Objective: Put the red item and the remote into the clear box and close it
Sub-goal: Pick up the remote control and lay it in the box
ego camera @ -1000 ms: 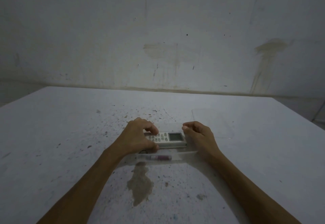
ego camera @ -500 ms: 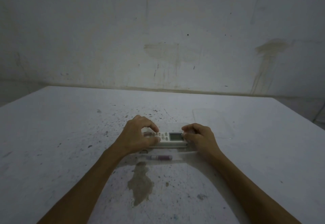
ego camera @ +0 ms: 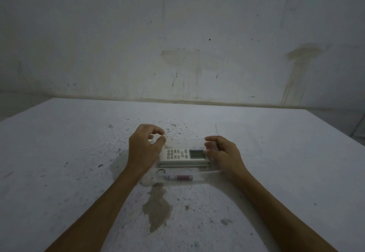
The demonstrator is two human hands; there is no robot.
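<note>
The remote (ego camera: 184,156) and red item (ego camera: 178,177) lay in the clear box (ego camera: 207,181); the left hand (ego camera: 143,145) and right hand (ego camera: 223,152) hovered, fingers loosely curled, holding nothing

Two bare forearms come up from the bottom edge of the view, each ending in a bare hand: the left grip (ego camera: 145,146) and the right grip (ego camera: 223,153). No sleeve shows on either arm as far as the edge of the view; both are uncovered from wrist to elbow region. No ring, watch, band or glove is visible on either hand or wrist. The forearms are slim, and the light is dim, so finer detail such as nails cannot be made out.
</note>
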